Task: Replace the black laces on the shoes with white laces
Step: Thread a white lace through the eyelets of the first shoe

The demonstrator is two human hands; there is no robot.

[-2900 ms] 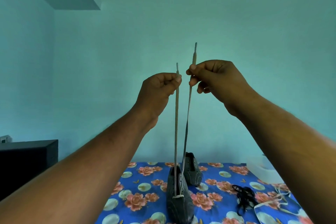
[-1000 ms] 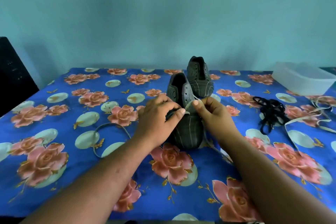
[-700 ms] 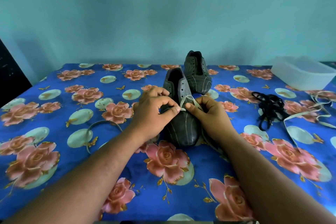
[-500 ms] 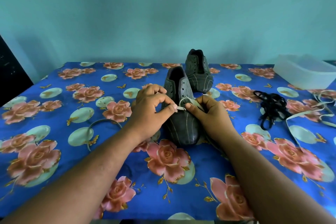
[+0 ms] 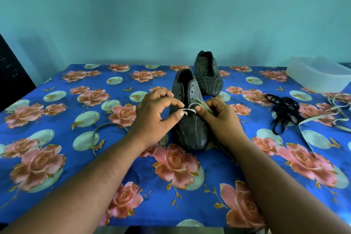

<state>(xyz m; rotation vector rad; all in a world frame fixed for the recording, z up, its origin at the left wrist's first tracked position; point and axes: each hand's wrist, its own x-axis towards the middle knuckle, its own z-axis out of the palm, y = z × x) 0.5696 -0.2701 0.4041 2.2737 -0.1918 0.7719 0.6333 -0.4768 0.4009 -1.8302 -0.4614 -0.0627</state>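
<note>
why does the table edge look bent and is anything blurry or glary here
Head view: wide-angle lens bows the floral tablecloth edges; soft teal cast, no glare; forearms at the bottom are blurred, near shoe and white lace fairly sharp; faint shadow on the wall at left.

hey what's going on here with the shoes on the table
A person is threading a white lace into the near shoe. The left hand and right hand each pinch the lace at the lowest eyelets. The far shoe is unlaced. The removed black laces lie at right on the floral tablecloth.
</note>
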